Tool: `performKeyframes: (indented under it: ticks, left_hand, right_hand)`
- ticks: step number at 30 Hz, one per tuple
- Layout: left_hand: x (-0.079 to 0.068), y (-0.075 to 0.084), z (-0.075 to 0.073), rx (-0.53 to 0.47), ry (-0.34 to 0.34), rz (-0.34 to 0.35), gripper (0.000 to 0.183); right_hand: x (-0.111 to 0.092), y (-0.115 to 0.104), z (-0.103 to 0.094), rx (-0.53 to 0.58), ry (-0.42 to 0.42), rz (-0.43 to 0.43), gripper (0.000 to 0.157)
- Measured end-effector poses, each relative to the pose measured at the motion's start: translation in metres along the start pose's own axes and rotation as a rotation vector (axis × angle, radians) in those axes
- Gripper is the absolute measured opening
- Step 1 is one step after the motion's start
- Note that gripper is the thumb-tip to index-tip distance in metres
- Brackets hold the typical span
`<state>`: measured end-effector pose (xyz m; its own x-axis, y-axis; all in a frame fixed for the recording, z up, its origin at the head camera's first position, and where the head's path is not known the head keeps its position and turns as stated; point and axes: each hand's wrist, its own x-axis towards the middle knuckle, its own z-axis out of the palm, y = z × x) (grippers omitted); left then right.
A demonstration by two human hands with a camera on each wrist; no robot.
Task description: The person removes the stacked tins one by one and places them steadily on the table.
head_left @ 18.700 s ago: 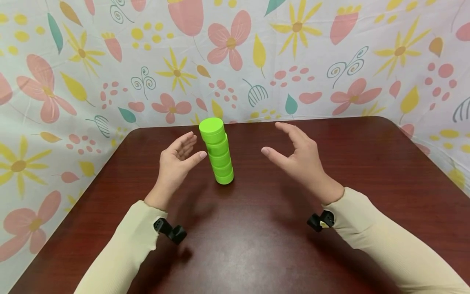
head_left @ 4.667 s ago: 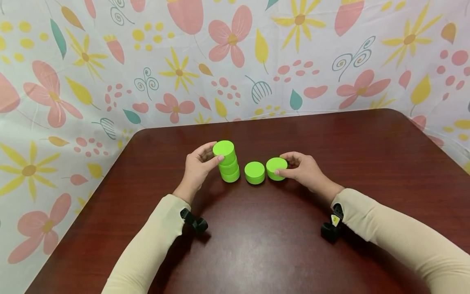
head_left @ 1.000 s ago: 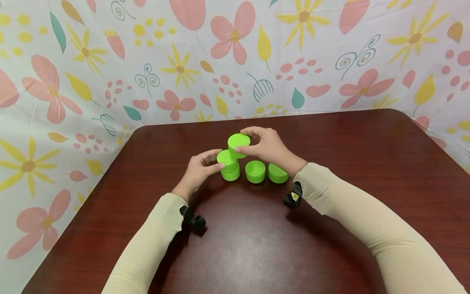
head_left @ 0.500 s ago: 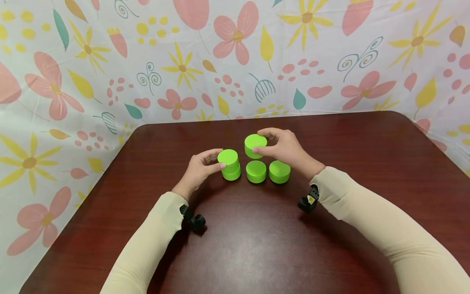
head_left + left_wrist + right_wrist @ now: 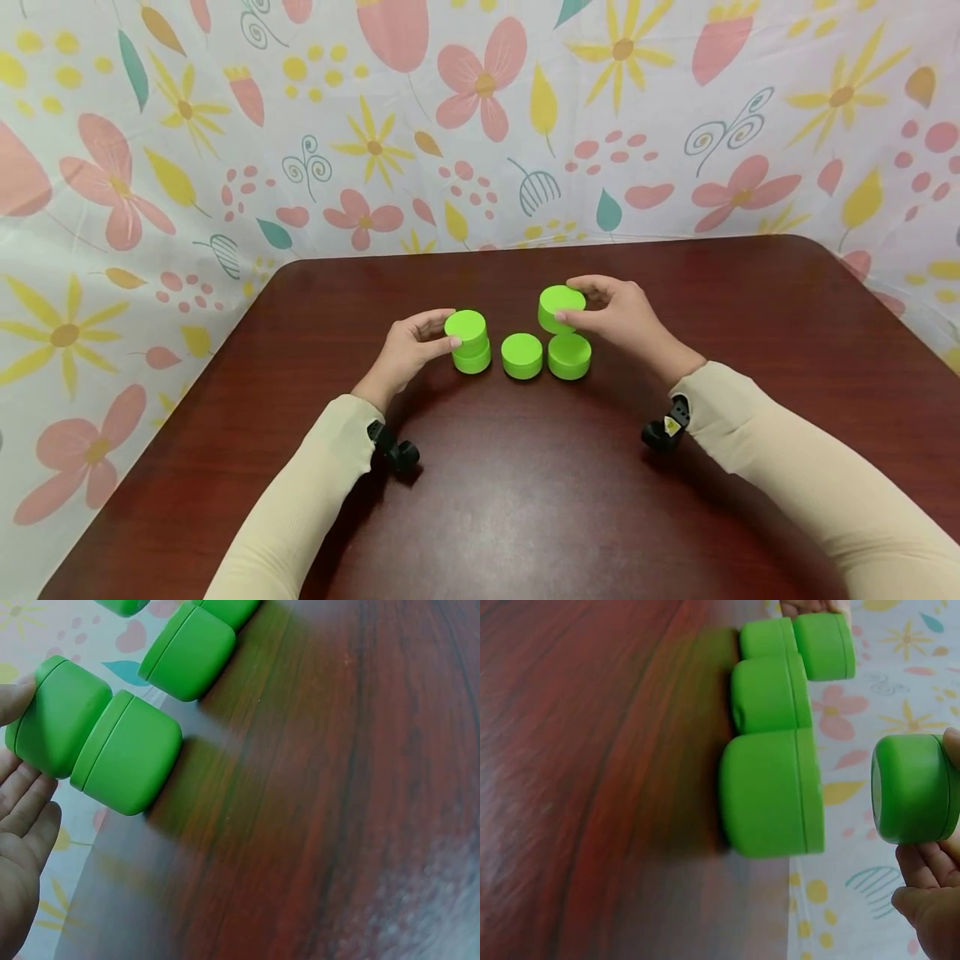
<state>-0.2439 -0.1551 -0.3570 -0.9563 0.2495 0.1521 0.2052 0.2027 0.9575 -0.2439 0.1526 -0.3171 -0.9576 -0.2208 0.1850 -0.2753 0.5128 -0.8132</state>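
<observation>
On the left, two small lidded green jars stand stacked, the upper jar on the lower jar. My left hand grips the upper one between thumb and fingers. A single middle jar stands just right of this stack, and a right-hand jar beside it. Over that last one, my right hand holds another green jar in the air, thumb in front and fingers behind. The right wrist view shows a gap between this raised jar and the jar below.
A dark reddish-brown table bears all the jars. Behind it hangs a white cloth printed with flowers and leaves. A black wrist camera is strapped at the left sleeve, and another wrist camera at the right.
Over the last second my right hand has carried its jar rightward from above the left stack, past the middle jar, to over the right-hand jar. My left hand has stayed at the stack.
</observation>
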Motion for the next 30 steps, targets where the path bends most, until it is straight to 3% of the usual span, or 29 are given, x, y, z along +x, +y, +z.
performKeyframes:
  ticks: [15, 30]
  left_hand:
    - [0.0, 0.0, -0.001, -0.012, -0.001, -0.003, 0.044]
    - [0.002, 0.0, -0.002, 0.009, -0.014, -0.003, 0.045]
  right_hand:
    - [-0.02, 0.024, -0.017, -0.041, 0.058, 0.012, 0.056]
    - [-0.036, 0.045, -0.027, -0.01, 0.08, 0.059, 0.057]
